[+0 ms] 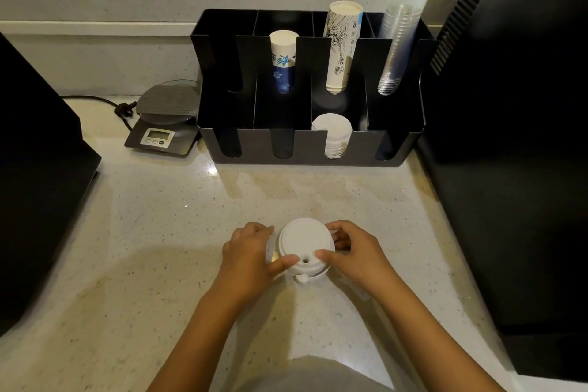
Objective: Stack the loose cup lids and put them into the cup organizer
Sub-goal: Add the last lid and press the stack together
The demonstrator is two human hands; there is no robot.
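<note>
Your stack of white lids sits on the worktop near its front edge, roughly midway between the two dark machines at the sides; the top lid is round and matte white, with a raised rim, a small sip hole on the side nearest you and a little tab poking out below it, and the edges of further lids show just underneath it, though you cannot tell how many there are. Your left hand wraps the stack from the left, fingers curled round the far side and thumb pressed on the near rim beside the hole; your right hand closes on it from the right in the same way, thumb tip on the rim just right of the hole. Well back, towards the rear edge of the worktop, stands the black cup organizer, where another pile of white lids already lies in the third front slot from the left; behind it lean a blue-printed paper cup stack, a taller sketch-printed stack and a sleeve of clear plastic cups. A small digital scale sits just left of the organizer
</note>
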